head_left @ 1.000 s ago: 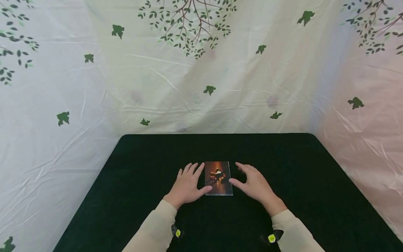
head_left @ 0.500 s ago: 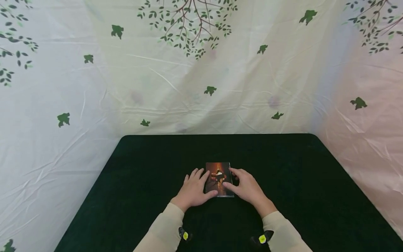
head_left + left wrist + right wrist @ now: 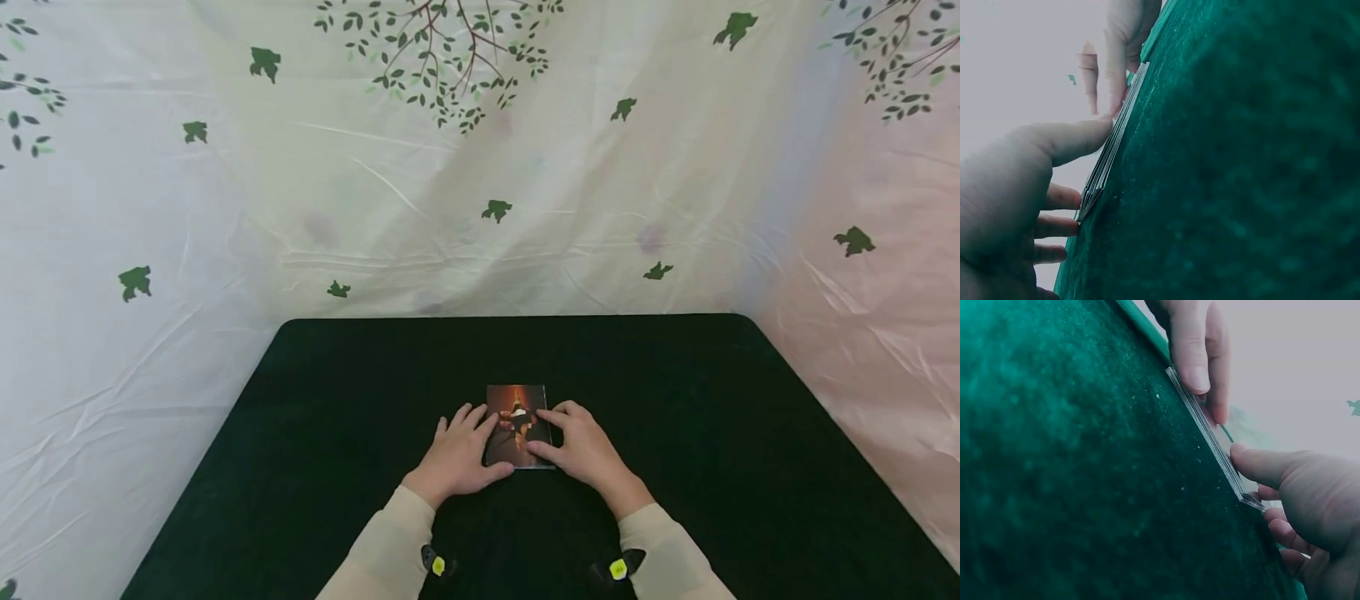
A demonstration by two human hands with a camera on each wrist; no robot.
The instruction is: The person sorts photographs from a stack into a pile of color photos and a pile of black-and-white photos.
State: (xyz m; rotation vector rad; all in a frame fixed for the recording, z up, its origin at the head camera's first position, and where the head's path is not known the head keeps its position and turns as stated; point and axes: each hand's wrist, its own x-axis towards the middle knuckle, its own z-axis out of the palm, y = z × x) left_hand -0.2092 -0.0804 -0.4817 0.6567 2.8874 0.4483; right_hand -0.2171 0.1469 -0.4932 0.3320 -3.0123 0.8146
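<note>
A neat stack of picture cards (image 3: 517, 425) lies on the dark green table, its top card showing a figure against an orange glow. The wrist views show the layered edges of the stack (image 3: 1116, 140). My left hand (image 3: 459, 454) rests along its left side, fingers spread and nearly straight, thumb on the near left corner. From the right, my right hand (image 3: 588, 452) lays thumb and index finger on the top card, its other fingers bent beside the right edge. In the right wrist view, its thumb (image 3: 1260, 461) lies at the upper edge of the stack.
The dark green table cover (image 3: 337, 375) extends around the stack. A pale curtain (image 3: 420, 208) with printed leaves and birds hangs behind the table and at both sides. Each wrist wears a small device with a yellow marker (image 3: 618, 569).
Both hands have moved inward. The right thumb and index finger have come from beside the stack onto its top card; the left hand has shifted slightly right and nearer. The stack has barely moved.
</note>
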